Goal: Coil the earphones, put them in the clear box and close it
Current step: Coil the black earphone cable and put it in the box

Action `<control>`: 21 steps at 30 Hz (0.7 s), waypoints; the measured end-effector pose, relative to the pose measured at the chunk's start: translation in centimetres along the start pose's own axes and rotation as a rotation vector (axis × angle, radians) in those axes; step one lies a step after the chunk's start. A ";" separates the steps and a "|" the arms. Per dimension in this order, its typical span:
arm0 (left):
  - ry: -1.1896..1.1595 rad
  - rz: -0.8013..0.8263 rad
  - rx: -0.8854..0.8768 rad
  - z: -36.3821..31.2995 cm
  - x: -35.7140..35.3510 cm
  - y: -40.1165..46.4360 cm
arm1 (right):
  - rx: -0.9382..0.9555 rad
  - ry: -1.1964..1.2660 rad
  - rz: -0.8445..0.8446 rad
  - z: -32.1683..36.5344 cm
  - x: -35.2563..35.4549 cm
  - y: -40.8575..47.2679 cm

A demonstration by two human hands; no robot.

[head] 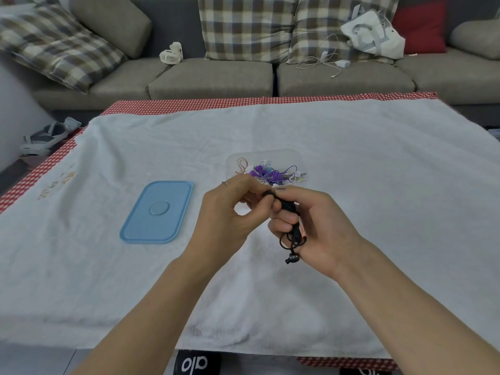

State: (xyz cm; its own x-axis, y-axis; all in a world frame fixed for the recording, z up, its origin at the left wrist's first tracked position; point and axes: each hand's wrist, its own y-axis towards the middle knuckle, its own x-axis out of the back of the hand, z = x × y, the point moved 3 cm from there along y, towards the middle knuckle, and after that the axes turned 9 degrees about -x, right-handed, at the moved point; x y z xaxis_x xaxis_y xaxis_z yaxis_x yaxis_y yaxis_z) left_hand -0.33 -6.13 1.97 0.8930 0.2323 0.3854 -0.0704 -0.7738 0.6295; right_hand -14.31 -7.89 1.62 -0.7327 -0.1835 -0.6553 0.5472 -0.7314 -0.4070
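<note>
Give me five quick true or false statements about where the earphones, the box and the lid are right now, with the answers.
1. The blue lid is on the clear box. False: it lies flat on the white towel, to the left of the box.
2. The right hand holds black earphones. True.
3. The clear box holds nothing. False: purple, white and red earphones are in it.
4. The left hand rests on the lid. False: it is pinching at the black earphones, close against the right hand.
5. An earbud hangs below the right hand. True.
</note>
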 end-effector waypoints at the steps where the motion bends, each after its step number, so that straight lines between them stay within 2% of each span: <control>1: -0.002 0.014 0.010 0.0 0.0 0.0 | -0.005 -0.001 -0.004 0.0 0.0 0.0; 8: 0.057 0.092 -0.001 0.5 -0.1 -0.3 | -0.056 0.065 -0.081 -0.4 1.1 0.9; 12: 0.080 0.104 0.059 0.9 -0.2 -0.5 | -0.051 0.072 -0.110 -0.2 1.6 1.2; 14: 0.089 0.113 0.144 1.1 0.0 -0.6 | -0.050 0.075 -0.137 -0.2 2.0 1.4; 16: 0.061 0.173 0.307 1.5 0.0 -0.9 | -0.037 0.111 -0.166 -0.1 2.3 1.6; 19: -0.180 0.392 0.570 2.0 -1.0 -1.8 | -0.002 0.220 -0.190 0.2 2.7 1.9; 21: -0.327 0.551 0.636 1.8 -1.9 -2.4 | 0.023 0.310 -0.199 0.3 2.8 2.1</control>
State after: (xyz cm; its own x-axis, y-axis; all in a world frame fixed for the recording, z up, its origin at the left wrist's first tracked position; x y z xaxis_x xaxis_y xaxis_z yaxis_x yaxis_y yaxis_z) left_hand -1.06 -5.73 -1.50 0.8941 -0.3717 0.2499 -0.3533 -0.9282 -0.1166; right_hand -15.41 -10.14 -0.88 -0.6646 0.1695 -0.7277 0.3943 -0.7477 -0.5343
